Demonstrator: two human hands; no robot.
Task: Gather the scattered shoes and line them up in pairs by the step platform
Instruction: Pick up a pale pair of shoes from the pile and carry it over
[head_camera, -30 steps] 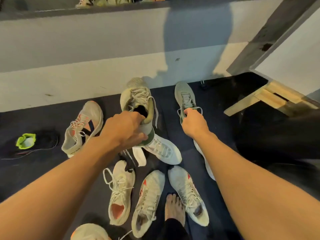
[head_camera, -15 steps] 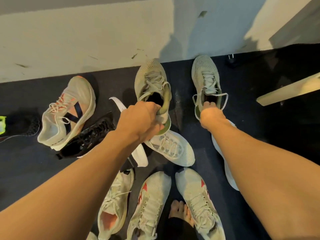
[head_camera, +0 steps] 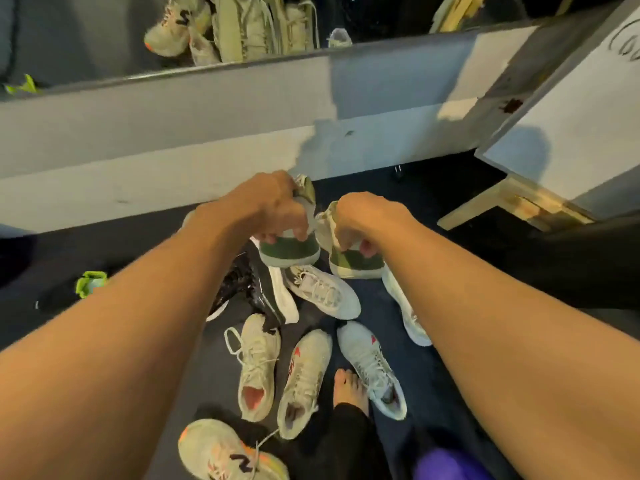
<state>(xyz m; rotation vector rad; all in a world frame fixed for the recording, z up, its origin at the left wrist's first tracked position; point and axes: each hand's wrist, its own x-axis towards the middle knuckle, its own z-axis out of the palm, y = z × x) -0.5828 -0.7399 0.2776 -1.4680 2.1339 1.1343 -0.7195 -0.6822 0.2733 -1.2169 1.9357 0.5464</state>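
The left hand (head_camera: 266, 206) had its fingers curled round the heel collar of the left green shoe (head_camera: 289, 252). The right hand (head_camera: 363, 220) gripped the right green shoe (head_camera: 355, 265) in the same way. The two shoes were held up side by side, nearly touching, heels toward the person, just short of the step (head_camera: 173, 133) and its pale face.

Below them, a little farther from the step, lay a black shoe (head_camera: 242, 282) on its side with a white shoe (head_camera: 322, 294) just beside it. A second white shoe (head_camera: 405, 306) was partly hidden under the right forearm.

Farther again from the step lay a cream shoe (head_camera: 256, 362), a red-marked shoe (head_camera: 304, 375) and a grey shoe (head_camera: 370, 365), with a bare foot (head_camera: 349, 389) between the last two. An N shoe (head_camera: 221, 452) lay farthest from the step. A neon-lined shoe (head_camera: 88, 284) lay off to the left, near the step's foot. More shoes (head_camera: 242, 26) were heaped on top of the step.
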